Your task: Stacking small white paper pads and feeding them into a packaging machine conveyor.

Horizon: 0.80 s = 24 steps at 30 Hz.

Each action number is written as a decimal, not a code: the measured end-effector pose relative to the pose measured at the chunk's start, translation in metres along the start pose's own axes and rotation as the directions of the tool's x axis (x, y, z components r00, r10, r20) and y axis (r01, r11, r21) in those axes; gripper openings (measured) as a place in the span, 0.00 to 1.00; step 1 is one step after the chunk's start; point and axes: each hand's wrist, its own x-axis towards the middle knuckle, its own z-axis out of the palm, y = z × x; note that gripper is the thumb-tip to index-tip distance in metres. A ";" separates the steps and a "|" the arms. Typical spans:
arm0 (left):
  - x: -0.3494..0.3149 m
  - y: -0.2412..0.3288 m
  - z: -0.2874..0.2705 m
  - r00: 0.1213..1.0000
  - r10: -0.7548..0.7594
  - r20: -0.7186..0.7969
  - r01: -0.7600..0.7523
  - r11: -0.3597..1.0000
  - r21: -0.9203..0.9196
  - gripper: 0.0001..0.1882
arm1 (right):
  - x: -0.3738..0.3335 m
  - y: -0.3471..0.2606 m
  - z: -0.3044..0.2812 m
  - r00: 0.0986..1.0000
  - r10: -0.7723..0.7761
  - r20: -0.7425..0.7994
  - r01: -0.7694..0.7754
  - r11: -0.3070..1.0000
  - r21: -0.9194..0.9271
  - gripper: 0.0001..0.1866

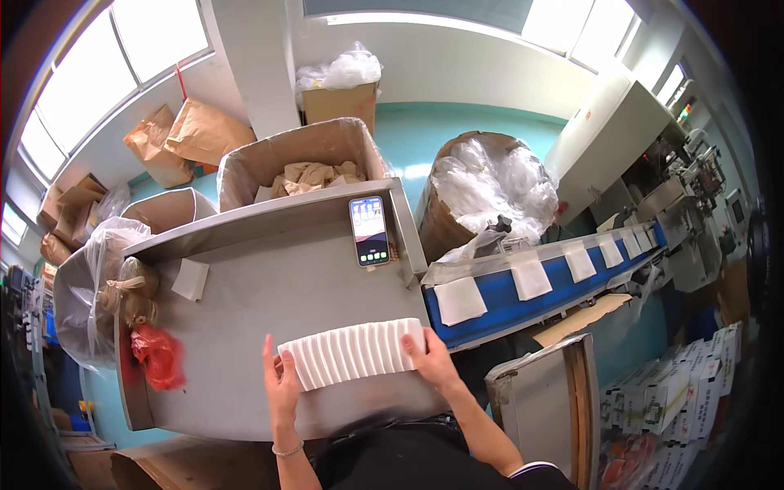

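A long row of folded white napkins [351, 353], standing on edge side by side, stretches between my two hands just above or on the steel table [269, 302]; a gap below it cannot be told. My left hand [282, 392] presses its left end with the thumb, while one finger points up past the end. At the other end, my right hand [435, 363] has its thumb on the near top and its fingers behind. Single white folded napkins [460, 302] lie spaced out on the blue conveyor belt [498, 308] to the right.
On the table lie a phone [370, 231], a small white folded piece [190, 279], tied bags [137, 294] and a red plastic bag [160, 359]. Raised steel edges rim it. Beyond stand a carton of brown paper [298, 151] and a bin of clear plastic [490, 184].
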 end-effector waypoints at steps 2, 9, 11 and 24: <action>0.000 -0.005 -0.002 1.000 -0.015 -0.002 0.015 0.998 -0.055 0.26 | 0.001 0.004 0.005 0.997 0.064 0.044 -0.069 0.991 0.118 0.23; -0.006 -0.003 0.004 0.997 -0.022 -0.076 0.014 0.994 -0.107 0.22 | -0.007 0.027 -0.024 0.830 0.438 0.346 -0.557 0.689 0.464 0.21; -0.005 0.000 0.007 0.998 -0.016 -0.058 0.011 0.996 -0.085 0.22 | -0.003 0.030 -0.022 0.905 0.386 0.176 -0.401 0.644 0.651 0.18; -0.022 0.025 0.029 0.953 0.298 -0.062 -0.235 0.851 0.470 0.38 | -0.002 0.017 0.004 0.825 0.410 0.389 -0.565 0.630 0.533 0.23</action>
